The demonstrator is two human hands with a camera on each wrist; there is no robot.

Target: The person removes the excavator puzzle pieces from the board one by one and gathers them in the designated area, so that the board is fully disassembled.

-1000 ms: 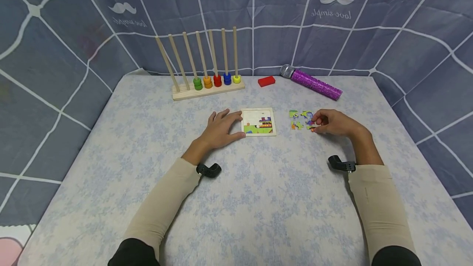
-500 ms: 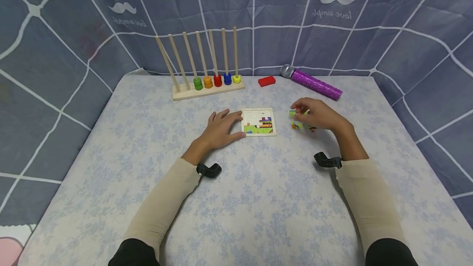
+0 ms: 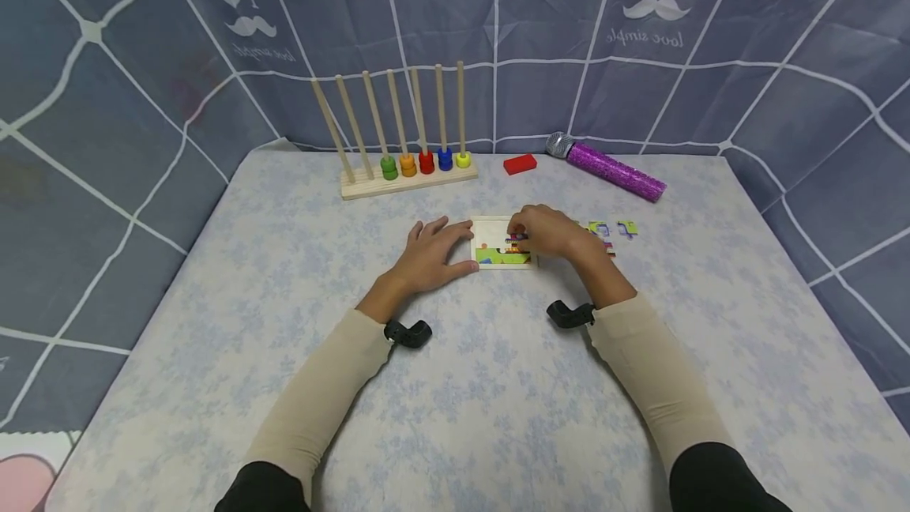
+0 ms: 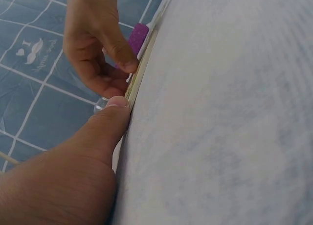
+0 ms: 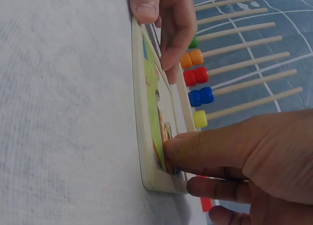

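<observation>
With my relaxed left hand (image 3: 426, 257) bracing the puzzle tray (image 3: 490, 231), I should press gently with my right hand (image 3: 550, 231), though whether it grips anything I can't tell.

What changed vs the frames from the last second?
The right hand moved left, from the loose puzzle pieces to the right side of the puzzle tray; whether it carries a piece is hidden. The head view shifted slightly. Unchanged: left hand at the tray's left edge; peg rack, red block and microphone at the back.
</observation>
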